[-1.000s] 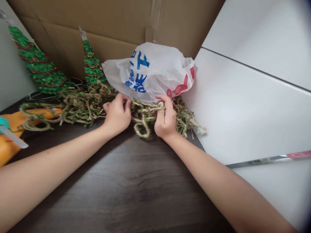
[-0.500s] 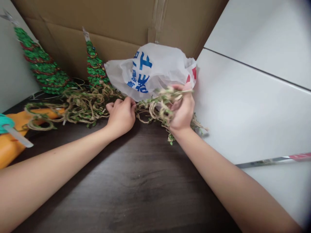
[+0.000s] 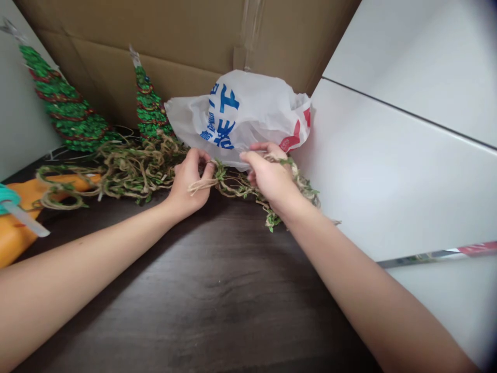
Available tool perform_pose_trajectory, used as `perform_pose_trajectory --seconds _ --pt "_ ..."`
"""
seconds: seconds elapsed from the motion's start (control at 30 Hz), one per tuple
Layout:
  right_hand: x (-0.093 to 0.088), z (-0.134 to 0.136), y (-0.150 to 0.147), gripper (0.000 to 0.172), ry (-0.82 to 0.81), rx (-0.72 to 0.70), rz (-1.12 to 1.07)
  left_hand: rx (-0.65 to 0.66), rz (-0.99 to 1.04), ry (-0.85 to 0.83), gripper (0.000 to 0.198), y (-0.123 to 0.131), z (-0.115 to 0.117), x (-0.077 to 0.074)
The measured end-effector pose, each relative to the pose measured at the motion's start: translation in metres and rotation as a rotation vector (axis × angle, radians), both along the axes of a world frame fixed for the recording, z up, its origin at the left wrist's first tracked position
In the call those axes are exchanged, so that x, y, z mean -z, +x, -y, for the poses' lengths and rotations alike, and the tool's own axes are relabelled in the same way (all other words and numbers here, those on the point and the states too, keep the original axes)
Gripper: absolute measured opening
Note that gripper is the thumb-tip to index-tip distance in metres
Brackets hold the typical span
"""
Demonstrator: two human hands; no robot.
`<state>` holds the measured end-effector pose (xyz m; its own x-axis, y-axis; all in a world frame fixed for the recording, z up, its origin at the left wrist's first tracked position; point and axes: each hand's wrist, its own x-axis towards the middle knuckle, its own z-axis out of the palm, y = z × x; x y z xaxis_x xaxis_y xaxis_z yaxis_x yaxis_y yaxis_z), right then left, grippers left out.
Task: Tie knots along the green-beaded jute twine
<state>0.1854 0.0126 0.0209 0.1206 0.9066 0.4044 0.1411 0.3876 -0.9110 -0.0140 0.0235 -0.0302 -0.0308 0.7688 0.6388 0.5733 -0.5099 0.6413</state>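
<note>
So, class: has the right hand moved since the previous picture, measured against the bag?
Yes: the right hand has shifted left along the white plastic bag.

Dark wood-grain surface (image 3: 217, 295), cardboard sheet (image 3: 155, 36) standing behind it, glossy white panels (image 3: 404, 166) along right side, pale grey panel (image 3: 23, 114) far left.

Both bare forearms enter from the lower corners of the view and converge toward the grip, with the left forearm (image 3: 85, 274) lying lower and flatter than the right forearm (image 3: 349, 280). The left hand (image 3: 189, 182) stands on the near side of the grip, fingers curled and closed against the thumb. The right hand (image 3: 271, 175) is turned back-upward, fingers reaching toward the left hand, wrist angled. The two hands are near each other but not touching.
</note>
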Motion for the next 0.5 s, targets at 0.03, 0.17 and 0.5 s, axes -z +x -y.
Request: perform_pose_trajectory --seconds 0.03,0.17,0.5 --pt "0.004 -0.001 -0.002 0.043 0.004 0.054 -0.002 0.022 0.002 0.03 0.009 -0.001 0.0 0.001" --pt "0.012 0.002 -0.011 0.043 -0.065 -0.018 0.054 0.086 -0.011 0.12 0.006 0.001 0.007 -0.002" --pt "0.054 0.021 -0.029 0.033 0.073 -0.093 0.339 0.197 -0.077 0.209 0.006 0.007 0.018 -0.007"
